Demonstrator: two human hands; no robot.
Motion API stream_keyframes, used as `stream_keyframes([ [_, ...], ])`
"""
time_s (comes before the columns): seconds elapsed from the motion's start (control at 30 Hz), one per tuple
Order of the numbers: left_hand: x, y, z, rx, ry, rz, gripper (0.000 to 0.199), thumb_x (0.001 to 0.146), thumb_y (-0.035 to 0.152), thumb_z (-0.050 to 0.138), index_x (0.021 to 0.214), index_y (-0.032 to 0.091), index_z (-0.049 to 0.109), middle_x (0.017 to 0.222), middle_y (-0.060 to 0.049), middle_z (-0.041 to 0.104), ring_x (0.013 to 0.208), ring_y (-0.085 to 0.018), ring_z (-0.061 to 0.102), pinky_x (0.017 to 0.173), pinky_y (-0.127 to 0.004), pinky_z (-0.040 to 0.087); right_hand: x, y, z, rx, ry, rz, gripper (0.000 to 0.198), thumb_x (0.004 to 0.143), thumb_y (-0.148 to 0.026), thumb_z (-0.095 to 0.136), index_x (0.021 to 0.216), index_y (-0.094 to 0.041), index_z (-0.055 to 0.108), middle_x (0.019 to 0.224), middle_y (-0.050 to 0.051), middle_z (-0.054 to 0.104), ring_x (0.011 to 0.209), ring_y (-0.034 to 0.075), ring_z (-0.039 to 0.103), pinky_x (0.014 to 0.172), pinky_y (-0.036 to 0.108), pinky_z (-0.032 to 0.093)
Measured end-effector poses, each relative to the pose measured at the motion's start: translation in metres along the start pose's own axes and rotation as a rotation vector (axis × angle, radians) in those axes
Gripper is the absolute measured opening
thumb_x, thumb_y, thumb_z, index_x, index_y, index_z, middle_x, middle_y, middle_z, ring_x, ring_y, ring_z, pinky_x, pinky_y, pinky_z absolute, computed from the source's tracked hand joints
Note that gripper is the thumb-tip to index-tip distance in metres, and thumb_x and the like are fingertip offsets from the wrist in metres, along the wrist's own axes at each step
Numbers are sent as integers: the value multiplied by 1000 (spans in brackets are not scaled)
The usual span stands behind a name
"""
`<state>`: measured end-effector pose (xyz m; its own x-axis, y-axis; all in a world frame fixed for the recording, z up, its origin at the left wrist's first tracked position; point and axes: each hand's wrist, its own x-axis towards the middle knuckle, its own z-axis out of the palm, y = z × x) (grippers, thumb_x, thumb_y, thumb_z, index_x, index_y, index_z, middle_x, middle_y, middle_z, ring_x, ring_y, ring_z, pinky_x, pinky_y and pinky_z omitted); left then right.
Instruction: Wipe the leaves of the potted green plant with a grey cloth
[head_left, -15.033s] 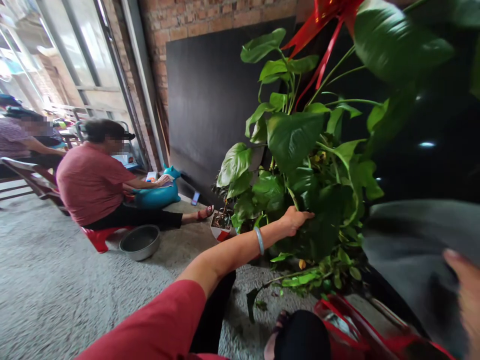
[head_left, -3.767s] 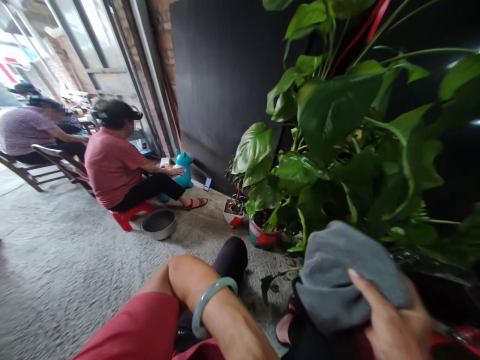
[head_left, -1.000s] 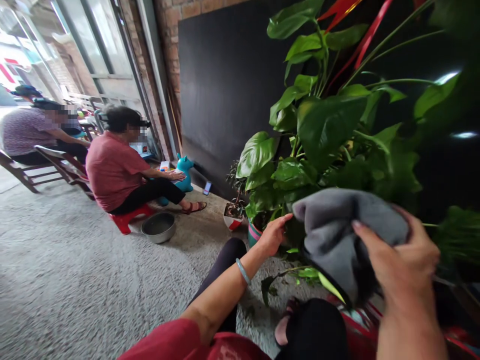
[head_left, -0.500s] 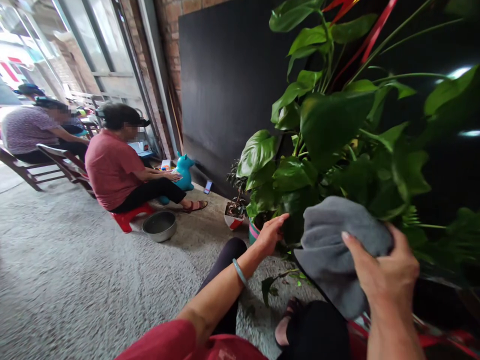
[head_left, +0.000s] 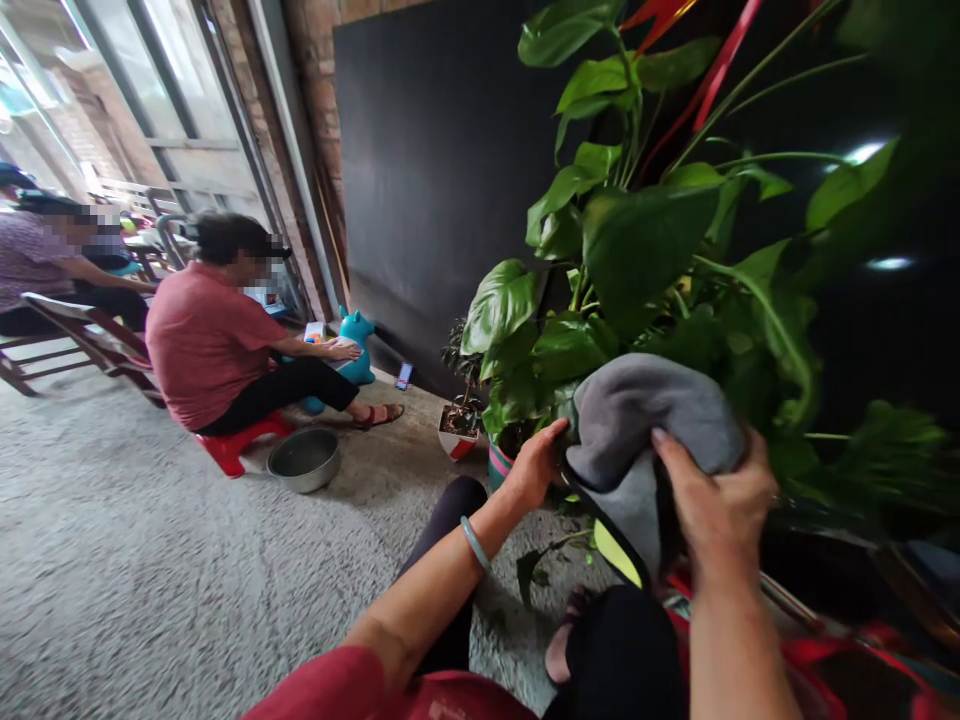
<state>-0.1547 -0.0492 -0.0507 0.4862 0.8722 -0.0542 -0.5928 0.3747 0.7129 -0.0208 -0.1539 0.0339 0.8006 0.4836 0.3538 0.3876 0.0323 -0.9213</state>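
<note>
Fingers of the right hand (head_left: 712, 500) are clutching a soft grey folded cloth (head_left: 645, 430) against the big glossy green leaves (head_left: 637, 250), while the left hand (head_left: 534, 468), fingers loosely curled, is steadying foliage from beneath for support.

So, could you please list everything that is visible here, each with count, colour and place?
Cloth: one, grey, in the right hand.
Leafy plant: one, green, right of centre.
Small pots: two, white-red and teal-pink, by the plant's base.
Metal bowl: one, grey, on the floor.
Stool: one, red, under a seated person.
Toy: one, teal, by the wall.
Left hand: at the lower leaves.
Right hand: gripping the cloth.
</note>
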Motion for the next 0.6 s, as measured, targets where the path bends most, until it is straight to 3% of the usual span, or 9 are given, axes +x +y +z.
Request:
stream_keyframes([
  [0.1,0,-4,0,-29,2,-38,71,55,52,92,112,16,73,116,-9,72,108,-25,64,91,-32,50,-5,22,21,-31,-232,140,111,46,-68,70,138,-6,62,122,21,62,115,42,59,110,54,45],
  [0.2,4,-7,-3,91,43,-14,68,47,48,97,99,12,73,94,-8,73,86,-19,63,84,-30,48,-37,46,44,27,-411,250,110,51,-73,69,139,-8,58,120,21,62,112,38,61,107,50,49],
  [0.3,9,-9,-5,127,113,13,68,39,47,98,91,12,71,83,-4,69,77,-15,60,79,-29,47,-61,55,53,22,-376,120,118,55,-78,72,148,-9,48,137,21,53,128,36,54,114,47,45],
  [0.4,10,-11,-1,107,112,7,65,43,47,95,93,13,71,86,-5,70,78,-17,62,80,-30,48,-65,54,52,-12,-351,28,124,53,-74,75,152,-6,43,142,24,48,132,38,50,116,48,42],
  [0.5,8,-13,4,79,133,9,61,43,43,93,91,12,71,87,-6,70,79,-17,62,80,-30,48,-67,56,46,-10,-317,125,120,54,-71,70,152,-6,44,132,23,56,121,39,57,107,48,49],
  [0.6,7,-13,2,1,148,-34,61,45,47,91,93,14,72,88,-5,70,85,-20,63,81,-31,49,-69,57,27,-29,-277,199,109,53,-68,67,144,-9,57,126,20,60,118,40,58,105,51,50],
])
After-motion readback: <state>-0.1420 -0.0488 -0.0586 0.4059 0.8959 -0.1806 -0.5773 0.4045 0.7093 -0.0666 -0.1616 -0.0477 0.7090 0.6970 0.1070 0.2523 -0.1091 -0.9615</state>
